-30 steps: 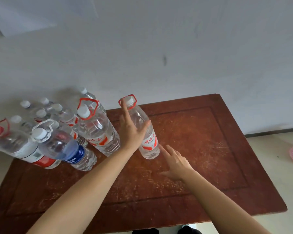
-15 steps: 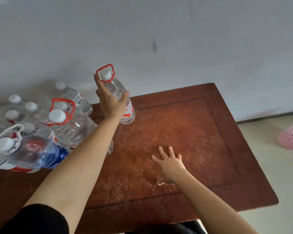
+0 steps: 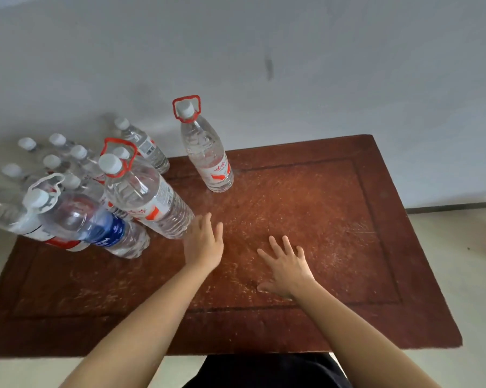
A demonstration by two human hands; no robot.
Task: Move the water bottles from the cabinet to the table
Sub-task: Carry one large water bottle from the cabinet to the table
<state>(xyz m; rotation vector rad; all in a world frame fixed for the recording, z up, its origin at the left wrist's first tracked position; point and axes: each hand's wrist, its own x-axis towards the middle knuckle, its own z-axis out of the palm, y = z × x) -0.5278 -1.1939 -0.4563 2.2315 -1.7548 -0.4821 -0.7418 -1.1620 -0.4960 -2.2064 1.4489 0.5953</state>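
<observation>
Standing upright near the tabletop's (image 3: 348, 247) far edge, a bottle (image 3: 208, 161) is untouched. Other bottles (image 3: 141, 197) crowd the far-left corner. Left hand (image 3: 204, 245) and right hand (image 3: 288, 266) show straight, empty fingers.

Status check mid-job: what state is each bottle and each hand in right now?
lone red-handled bottle: upright, capped, standing apart near the table's back edge, no hand on it.
clustered red-handled bottle: upright, capped.
blue-label bottle: upright, capped.
small bottles: upright, capped, grouped at the left rear.
left hand: open, holds nothing.
right hand: open, fingers spread on the table.
</observation>
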